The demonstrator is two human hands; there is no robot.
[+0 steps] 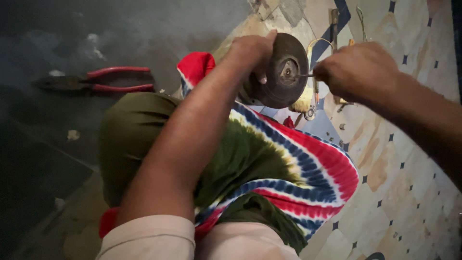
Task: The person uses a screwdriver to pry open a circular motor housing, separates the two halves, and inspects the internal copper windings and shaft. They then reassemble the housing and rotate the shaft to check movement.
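Dark, dusty rubber and dull metal: small wheel [281, 72] with a grey hub, held up over the lap, far of centre in the head view. Left hand [250, 50] wrapped over the wheel's upper left rim, fingers curled closed around the tyre edge, thumb side pressed to the tread. Right hand [358, 70] closed tight on a thin metal pin [304, 75], tip of it set at the hub's centre hole; how much shaft lies inside the fist cannot be told. Probably fairly light and stiff, tyre grippy rather than slick, hub hard and not fragile; best held by the rim as now, leaving the hub face free. Thin pin likely to bend or slip if pushed off-axis, so a short, close grip near the tip seems wise.

Below the wheel, tie-dye cloth [288, 163] in red, blue, white and green draped across the knees. Left on the dark floor, red-handled pliers [96, 82], well apart from both hands. Right and far, patterned tile floor [409, 192] with small metal parts [310, 113] scattered near the wheel, too small to name.
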